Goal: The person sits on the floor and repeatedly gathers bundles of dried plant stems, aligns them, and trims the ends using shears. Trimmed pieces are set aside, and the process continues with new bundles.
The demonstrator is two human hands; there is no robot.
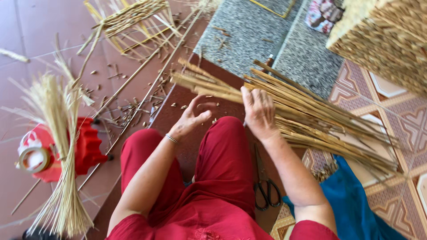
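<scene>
A thick bundle of dried reed stalks (311,120) lies across the floor in front of my knees, running from upper left to lower right. My right hand (259,113) rests palm down on the stalks near their cut ends. My left hand (194,118) hovers just left of it above my red-trousered knee, fingers curled loosely and holding nothing I can see. Black scissors (265,184) lie on the floor beside my right leg.
A red plastic stool (86,149) stands at left with a tape roll (32,159) and a sheaf of thin straw (60,146) leaning on it. Long thin rods (133,95) and straw scraps litter the tiles. A woven basket (387,40) is upper right, grey mats (267,35) behind, blue cloth (351,204) lower right.
</scene>
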